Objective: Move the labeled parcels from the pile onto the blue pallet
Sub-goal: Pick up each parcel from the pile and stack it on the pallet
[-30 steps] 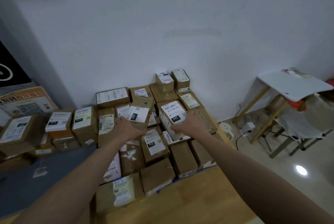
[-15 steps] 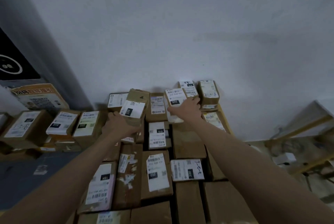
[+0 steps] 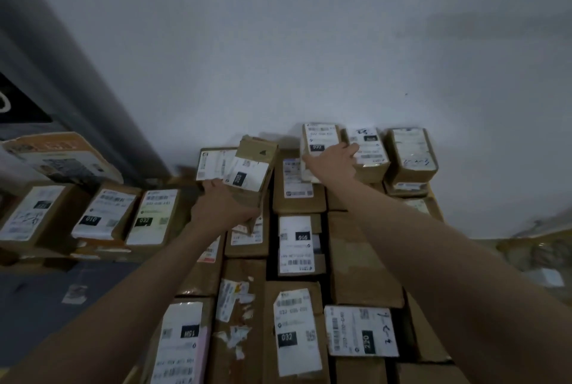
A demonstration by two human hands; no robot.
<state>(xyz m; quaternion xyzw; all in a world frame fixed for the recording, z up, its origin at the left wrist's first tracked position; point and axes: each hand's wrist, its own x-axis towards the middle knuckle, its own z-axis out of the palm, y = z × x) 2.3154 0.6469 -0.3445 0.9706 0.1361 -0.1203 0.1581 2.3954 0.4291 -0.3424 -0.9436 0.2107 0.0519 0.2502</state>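
Boxes (image 3: 365, 256) fill the frame from 6 to 12 o'clock, stacked against a wall (image 3: 309, 43), with three more (image 3: 102, 216) at 9 o'clock. The left hand (image 3: 221, 208) grips a tilted box (image 3: 252, 168) from below, the box at its 1 o'clock. The right hand (image 3: 332, 162) holds a white-labelled box (image 3: 320, 143) at the back row, the box at its 11 o'clock, fingers over its right edge.

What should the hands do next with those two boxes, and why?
Probably set them down and let go. The left hand holds a tilted 220-label box, and the right hand holds a box at the back row by the wall, beside other parcels.
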